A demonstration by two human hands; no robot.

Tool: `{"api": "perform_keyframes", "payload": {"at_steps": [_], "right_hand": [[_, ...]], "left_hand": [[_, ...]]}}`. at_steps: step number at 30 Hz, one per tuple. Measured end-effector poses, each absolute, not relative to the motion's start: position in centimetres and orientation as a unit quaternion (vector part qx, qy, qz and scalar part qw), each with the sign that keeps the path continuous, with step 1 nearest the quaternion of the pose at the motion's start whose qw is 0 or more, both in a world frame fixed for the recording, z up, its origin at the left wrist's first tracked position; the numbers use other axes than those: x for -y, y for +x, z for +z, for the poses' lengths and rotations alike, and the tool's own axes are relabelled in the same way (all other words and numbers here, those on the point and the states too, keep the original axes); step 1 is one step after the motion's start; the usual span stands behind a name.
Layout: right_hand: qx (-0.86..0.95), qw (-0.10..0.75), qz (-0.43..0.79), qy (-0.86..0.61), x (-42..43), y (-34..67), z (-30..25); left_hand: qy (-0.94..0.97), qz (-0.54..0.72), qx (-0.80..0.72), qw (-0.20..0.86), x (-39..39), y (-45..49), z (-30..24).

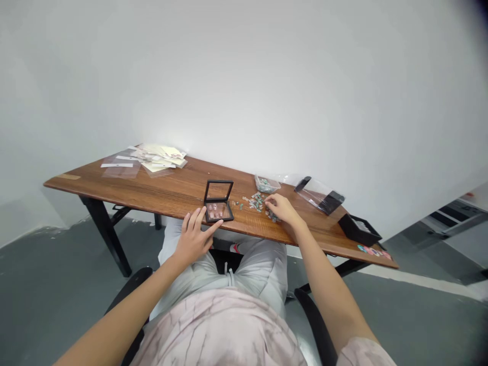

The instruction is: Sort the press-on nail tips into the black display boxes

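A small black hinged case (227, 211) lies unfolded near the table's front edge, its clear-windowed lid tilted up. Several small pinkish pieces (215, 207) sit in its left half. My left hand (194, 234) rests against the case's left and front sides, fingers spread. To the right, my right hand (280, 207) is at a loose pile of small clear and green pieces (255, 201), its fingertips drawn together among them. Whatever is between those fingertips is too small to make out.
Behind the pile stands a clear plastic tub (267, 184) with similar pieces. At the left are stacked cream cards (160, 155) and clear bags (122, 169). Clear packaging with black ends (318, 194), a black box (358, 230) and colourful stickers (375, 251) lie at the right.
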State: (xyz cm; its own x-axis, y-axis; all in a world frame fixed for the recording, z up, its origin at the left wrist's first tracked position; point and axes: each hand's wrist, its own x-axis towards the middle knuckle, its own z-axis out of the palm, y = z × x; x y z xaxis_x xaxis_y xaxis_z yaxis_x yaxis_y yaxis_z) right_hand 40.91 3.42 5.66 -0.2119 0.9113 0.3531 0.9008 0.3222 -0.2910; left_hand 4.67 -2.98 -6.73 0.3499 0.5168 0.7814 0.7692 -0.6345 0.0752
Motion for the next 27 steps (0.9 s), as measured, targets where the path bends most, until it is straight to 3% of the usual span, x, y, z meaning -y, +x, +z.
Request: {"api": "perform_keyframes", "payload": {"at_steps": [14, 27], "right_hand": [[0.808, 0.201, 0.005, -0.554, -4.6, 39.6, 6.0], [0.795, 0.219, 0.064, -0.562, -3.5, 39.6, 6.1]], "left_hand": [[-0.805, -0.408, 0.400, 0.158, 3.0, 4.7, -6.8], [-0.808, -0.405, 0.400, 0.152, 3.1, 4.7, -6.6]]}}
